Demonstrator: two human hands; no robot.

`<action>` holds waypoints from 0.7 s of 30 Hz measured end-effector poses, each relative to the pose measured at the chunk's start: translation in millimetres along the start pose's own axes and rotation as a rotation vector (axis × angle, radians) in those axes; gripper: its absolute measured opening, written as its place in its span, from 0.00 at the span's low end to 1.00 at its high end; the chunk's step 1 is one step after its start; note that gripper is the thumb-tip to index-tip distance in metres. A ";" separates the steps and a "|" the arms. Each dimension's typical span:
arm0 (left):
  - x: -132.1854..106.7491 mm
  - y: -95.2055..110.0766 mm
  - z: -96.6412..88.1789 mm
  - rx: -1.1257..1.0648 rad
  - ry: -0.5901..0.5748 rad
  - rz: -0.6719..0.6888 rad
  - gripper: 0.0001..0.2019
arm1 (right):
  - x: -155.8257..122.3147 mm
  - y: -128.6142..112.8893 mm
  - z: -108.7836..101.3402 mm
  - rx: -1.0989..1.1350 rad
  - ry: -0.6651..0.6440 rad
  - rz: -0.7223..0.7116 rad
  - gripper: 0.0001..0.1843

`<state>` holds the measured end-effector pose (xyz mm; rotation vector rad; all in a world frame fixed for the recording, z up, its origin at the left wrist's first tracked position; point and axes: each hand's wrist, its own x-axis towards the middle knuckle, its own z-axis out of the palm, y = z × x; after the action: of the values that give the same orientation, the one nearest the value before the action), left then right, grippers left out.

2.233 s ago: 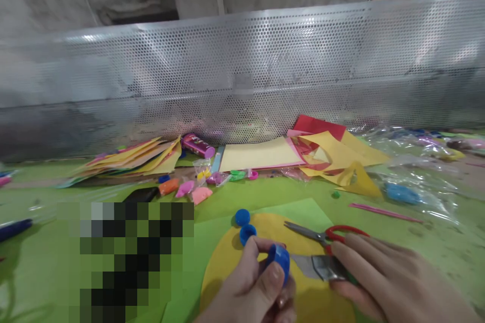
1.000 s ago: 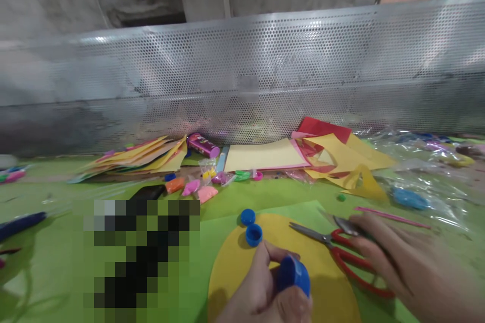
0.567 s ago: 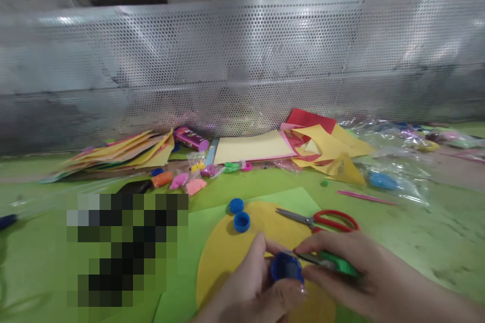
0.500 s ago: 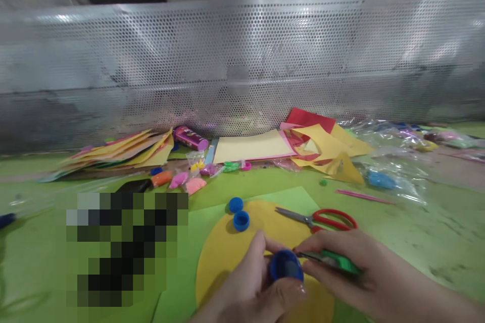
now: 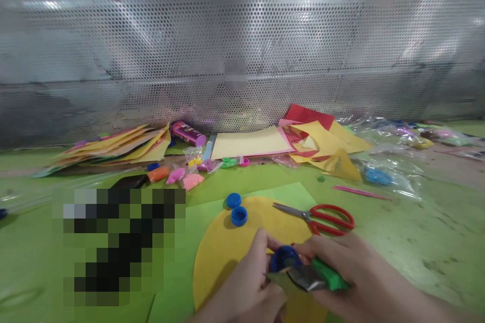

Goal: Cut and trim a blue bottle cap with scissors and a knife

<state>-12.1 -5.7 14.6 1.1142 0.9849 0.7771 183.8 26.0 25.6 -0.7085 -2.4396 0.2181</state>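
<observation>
My left hand [image 5: 250, 282] grips a blue bottle cap [image 5: 285, 258], its hollow side turned toward me. In my right hand [image 5: 352, 262] is a green-handled utility knife [image 5: 328, 273], its blade lying across the near side of the cap. Whether the blade touches the cap cannot be told. Both hands are above a yellow paper circle [image 5: 215, 247], which rests on a light green sheet [image 5: 174, 252]. Two more blue bottle caps [image 5: 239, 216] lie at the circle's far edge. Beyond my right hand are red-handled scissors [image 5: 314, 214], their blades pointing left.
Stacked coloured papers [image 5: 125, 146] and a purple canister [image 5: 188, 133] stand at back left. Small clay packets [image 5: 193, 180] lie mid-table. Yellow paper scraps [image 5: 326, 146] and plastic bags [image 5: 397, 171] lie at right. A perforated metal panel [image 5: 242, 35] closes the back.
The knife has swung from the cap's right side to across its near side, so its blade shows broadside. My left thumb has shifted off the cap's near rim. The view tilted slightly down.
</observation>
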 end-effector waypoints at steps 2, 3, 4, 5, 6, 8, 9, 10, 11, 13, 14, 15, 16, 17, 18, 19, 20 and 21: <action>-1.9 4.7 3.4 0.069 0.018 -0.072 0.12 | -0.6 0.2 0.6 0.008 -0.009 0.015 0.12; -2.5 6.4 5.0 0.107 0.030 -0.107 0.12 | -1.0 0.0 1.6 0.012 -0.008 0.023 0.11; -2.7 6.9 6.2 0.133 0.042 -0.131 0.11 | -1.3 -0.5 2.6 0.014 -0.001 0.035 0.11; -2.4 6.1 6.8 0.141 0.048 -0.135 0.10 | -1.2 -1.1 3.2 0.014 0.008 0.051 0.11; -1.4 4.0 6.8 0.133 0.047 -0.120 0.10 | -0.6 -2.0 2.7 0.013 0.014 0.067 0.10; 1.5 -2.8 5.0 0.096 0.028 -0.075 0.14 | 2.5 -3.8 -2.0 0.016 0.002 0.091 0.12; 3.1 -6.4 3.5 0.074 0.008 -0.051 0.17 | 4.9 -4.7 -6.4 0.024 -0.023 0.096 0.13; 4.6 -9.5 1.8 0.052 -0.020 -0.032 0.21 | 7.6 -5.4 -11.6 0.033 -0.055 0.099 0.14; 5.7 -11.7 0.1 0.035 -0.050 -0.019 0.25 | 10.5 -6.0 -17.2 0.044 -0.091 0.100 0.14; 6.4 -13.1 -2.6 0.013 -0.098 -0.004 0.31 | 15.9 -6.6 -27.2 0.056 -0.151 0.113 0.14; 6.0 -12.7 -3.5 0.013 -0.107 -0.001 0.33 | 18.2 -6.8 -31.0 0.058 -0.176 0.120 0.13; 5.3 -11.9 -4.1 0.024 -0.104 -0.002 0.34 | 20.2 -7.0 -33.7 0.056 -0.199 0.126 0.11; 4.4 -10.9 -4.4 0.042 -0.092 -0.009 0.34 | 21.9 -7.2 -35.5 0.056 -0.228 0.128 0.09; 3.4 -10.1 -4.5 0.063 -0.081 -0.015 0.34 | 23.2 -7.4 -36.5 0.055 -0.257 0.128 0.09; 2.5 -9.5 -4.4 0.081 -0.078 -0.013 0.33 | 24.2 -7.7 -37.1 0.054 -0.284 0.127 0.08; 1.7 -9.1 -4.2 0.094 -0.082 -0.007 0.32 | 25.0 -7.9 -37.4 0.053 -0.312 0.123 0.07; 1.1 -8.7 -4.1 0.104 -0.089 0.003 0.32 | 25.3 -8.1 -37.8 0.053 -0.334 0.117 0.08; 0.5 -8.2 -4.1 0.120 -0.092 0.013 0.31 | 25.3 -8.2 -38.3 0.053 -0.355 0.110 0.09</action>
<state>-15.5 -6.1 6.1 1.2504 0.9571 0.6787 184.9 32.4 71.8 -0.8408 -2.7170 0.4865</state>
